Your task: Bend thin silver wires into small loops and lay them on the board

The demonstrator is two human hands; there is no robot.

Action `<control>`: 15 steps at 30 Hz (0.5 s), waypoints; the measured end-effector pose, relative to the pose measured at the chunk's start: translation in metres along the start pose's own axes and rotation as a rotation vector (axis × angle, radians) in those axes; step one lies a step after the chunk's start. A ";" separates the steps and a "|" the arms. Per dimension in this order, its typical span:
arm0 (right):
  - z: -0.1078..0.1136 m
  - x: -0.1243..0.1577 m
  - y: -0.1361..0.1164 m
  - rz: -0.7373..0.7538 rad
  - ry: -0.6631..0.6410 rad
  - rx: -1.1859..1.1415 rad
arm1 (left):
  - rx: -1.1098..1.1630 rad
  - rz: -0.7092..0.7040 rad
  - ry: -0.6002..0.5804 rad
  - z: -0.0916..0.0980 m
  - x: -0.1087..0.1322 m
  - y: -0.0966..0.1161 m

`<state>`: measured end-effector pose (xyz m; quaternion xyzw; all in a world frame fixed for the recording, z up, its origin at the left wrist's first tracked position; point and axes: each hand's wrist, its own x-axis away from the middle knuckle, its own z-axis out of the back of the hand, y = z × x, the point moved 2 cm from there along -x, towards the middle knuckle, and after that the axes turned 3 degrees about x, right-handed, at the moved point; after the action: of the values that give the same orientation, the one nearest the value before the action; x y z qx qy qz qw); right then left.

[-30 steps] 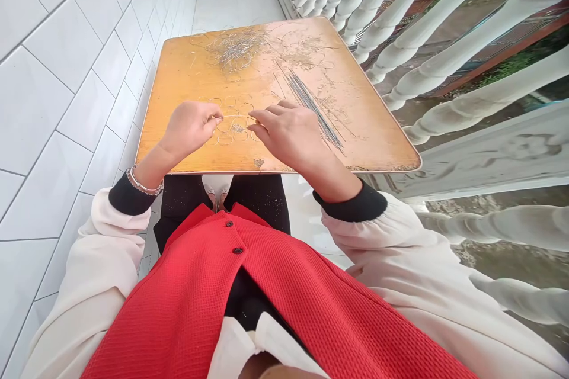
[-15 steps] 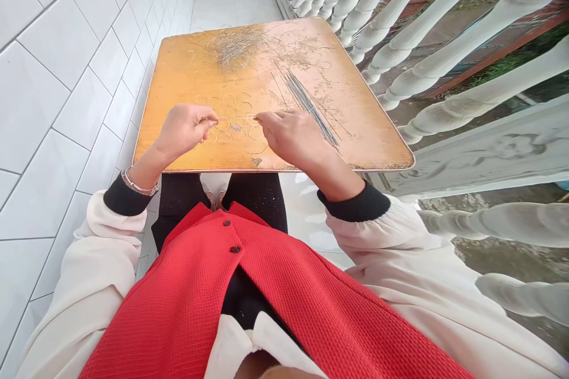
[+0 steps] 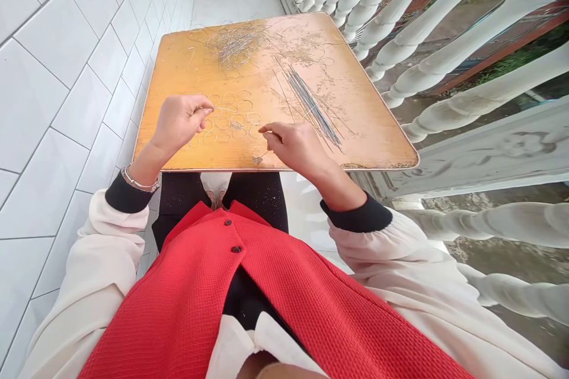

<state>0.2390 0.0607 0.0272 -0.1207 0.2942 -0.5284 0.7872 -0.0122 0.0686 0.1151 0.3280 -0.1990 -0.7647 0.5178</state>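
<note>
My left hand (image 3: 180,120) is curled in a pinch over the near left of the wooden table (image 3: 186,71), its fingertips at a thin wire ring. My right hand (image 3: 296,145) is closed near the table's front edge, pinching a thin straight wire that slants across its fingers. Between the hands lie several small wire rings (image 3: 231,115) in rows on the tabletop. A bundle of straight wires (image 3: 311,100) lies just beyond my right hand.
A tangled heap of wire (image 3: 233,44) sits at the far middle of the table. A white tiled wall (image 3: 66,71) runs along the left. A white balustrade (image 3: 444,41) stands close on the right. My knees are under the table's front edge.
The hands have drawn apart. My right hand pulled back toward the front edge and now holds a wire at a slant; my left hand lifted slightly and stayed pinched.
</note>
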 end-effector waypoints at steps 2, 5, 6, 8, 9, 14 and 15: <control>0.004 0.004 -0.004 0.010 -0.014 -0.024 | -0.023 -0.013 -0.032 -0.002 0.001 0.001; 0.016 0.006 -0.019 0.036 0.065 -0.022 | -0.063 -0.063 -0.097 -0.008 0.001 0.007; 0.020 0.005 -0.026 0.052 0.101 -0.026 | -0.082 -0.090 -0.117 -0.010 0.001 0.009; 0.025 0.000 -0.039 0.093 0.133 -0.064 | -0.125 -0.152 -0.154 -0.013 0.001 0.015; 0.025 -0.003 -0.045 0.111 0.122 -0.100 | -0.150 -0.183 -0.166 -0.015 0.001 0.017; 0.012 -0.015 -0.057 0.064 -0.007 -0.340 | -0.347 -0.299 -0.107 -0.015 0.001 0.016; 0.010 -0.016 -0.057 0.041 -0.009 -0.375 | -0.392 -0.315 -0.083 -0.016 0.001 0.014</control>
<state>0.1974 0.0501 0.0689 -0.2615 0.3863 -0.4475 0.7630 0.0081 0.0633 0.1123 0.2165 -0.0143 -0.8726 0.4375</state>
